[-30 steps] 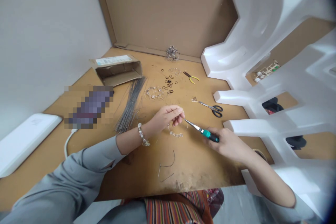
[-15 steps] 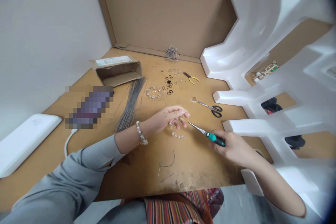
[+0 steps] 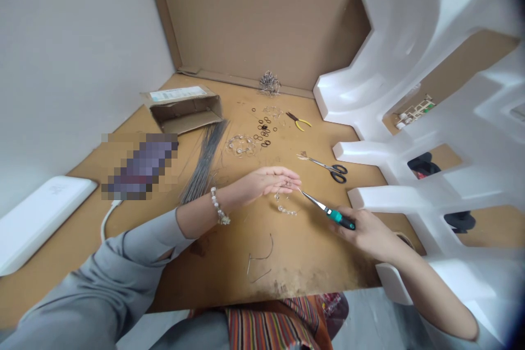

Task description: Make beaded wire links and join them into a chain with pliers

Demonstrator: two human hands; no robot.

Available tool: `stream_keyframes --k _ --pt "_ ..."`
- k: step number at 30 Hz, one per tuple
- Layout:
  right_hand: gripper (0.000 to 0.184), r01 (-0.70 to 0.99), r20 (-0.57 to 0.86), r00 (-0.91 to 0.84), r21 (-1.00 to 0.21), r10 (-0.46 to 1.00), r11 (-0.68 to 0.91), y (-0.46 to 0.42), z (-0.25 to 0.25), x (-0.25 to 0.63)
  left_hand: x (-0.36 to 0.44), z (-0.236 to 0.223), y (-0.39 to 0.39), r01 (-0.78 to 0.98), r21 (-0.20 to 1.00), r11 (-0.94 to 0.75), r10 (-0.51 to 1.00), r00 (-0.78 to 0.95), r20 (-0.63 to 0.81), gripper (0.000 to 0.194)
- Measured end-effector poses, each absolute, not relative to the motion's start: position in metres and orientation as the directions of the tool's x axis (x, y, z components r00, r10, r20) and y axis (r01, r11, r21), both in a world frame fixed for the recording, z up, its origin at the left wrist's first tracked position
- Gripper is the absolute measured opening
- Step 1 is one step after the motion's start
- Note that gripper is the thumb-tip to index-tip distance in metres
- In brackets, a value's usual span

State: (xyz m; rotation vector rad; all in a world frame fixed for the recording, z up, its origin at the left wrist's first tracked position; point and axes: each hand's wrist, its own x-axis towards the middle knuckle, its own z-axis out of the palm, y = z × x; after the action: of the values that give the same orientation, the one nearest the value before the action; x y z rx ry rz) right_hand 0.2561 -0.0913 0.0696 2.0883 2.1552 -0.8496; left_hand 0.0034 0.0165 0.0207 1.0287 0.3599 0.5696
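My left hand (image 3: 275, 181) is over the middle of the table, its fingers nearly straight and the thumb laid against them. From it hangs a strand of clear beads (image 3: 287, 210), curving below the fingers. My right hand (image 3: 361, 228) is wrapped round the teal-and-black handle of long-nose pliers (image 3: 324, 206). The slim metal tips of the pliers meet or nearly meet the left fingertips, at the thin end of the strand. Whether the tips grip the wire is too small to tell. A beaded bracelet (image 3: 219, 206) circles my left wrist.
Behind the hands lie dark rings (image 3: 264, 130), a clear bead loop (image 3: 241, 145), yellow-handled pliers (image 3: 299, 121) and scissors (image 3: 328, 167). Grey wires (image 3: 205, 164) and an open cardboard box (image 3: 186, 109) are left. White foam (image 3: 369, 197) borders the right. Bent wire (image 3: 260, 258) lies in front.
My left fingers have straightened and come together, moving slightly right with the bead strand. The pliers have shifted a little right and down.
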Motion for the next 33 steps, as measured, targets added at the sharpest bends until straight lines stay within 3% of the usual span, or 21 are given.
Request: stream_keyframes --k 4,10,16,19,22,26,29,33 --pt "0.019 0.908 -0.386 -0.117 -0.414 0.915 -0.059 -0.093 0.066 0.259 0.002 0.022 0.017 -0.237 0.872 0.429 0.525 0.851 -0.027 0.03" --pt "0.023 0.772 -0.382 -0.201 -0.629 0.902 -0.095 -0.096 0.068 0.259 0.004 0.016 0.017 -0.2 0.833 0.517 0.451 0.89 -0.066 0.033" --pt "0.022 0.777 -0.321 -0.158 -0.624 0.934 -0.083 -0.094 0.059 0.257 0.01 0.006 0.013 -0.213 0.773 0.597 0.439 0.894 -0.093 0.025" --pt "0.022 0.851 -0.251 -0.03 -0.513 0.968 -0.107 -0.089 0.046 0.25 0.01 0.008 0.013 -0.216 0.779 0.588 0.438 0.895 -0.083 0.025" --pt "0.033 0.96 -0.128 0.122 -0.237 0.984 -0.15 -0.085 0.031 0.238 0.009 0.011 0.013 -0.218 0.783 0.583 0.449 0.889 -0.087 0.026" --pt "0.042 0.997 0.045 0.067 0.027 0.997 -0.068 -0.082 0.012 0.225 0.009 0.011 0.013 -0.222 0.756 0.616 0.455 0.884 -0.11 0.025" --pt "0.045 0.998 0.107 0.008 0.067 0.994 -0.015 -0.084 0.001 0.221 0.011 0.011 0.013 -0.254 0.716 0.651 0.485 0.864 -0.135 0.022" --pt "0.047 1.0 0.156 -0.014 0.017 0.988 0.012 -0.086 -0.007 0.222 0.012 0.013 0.013 -0.286 0.652 0.703 0.513 0.838 -0.185 0.021"
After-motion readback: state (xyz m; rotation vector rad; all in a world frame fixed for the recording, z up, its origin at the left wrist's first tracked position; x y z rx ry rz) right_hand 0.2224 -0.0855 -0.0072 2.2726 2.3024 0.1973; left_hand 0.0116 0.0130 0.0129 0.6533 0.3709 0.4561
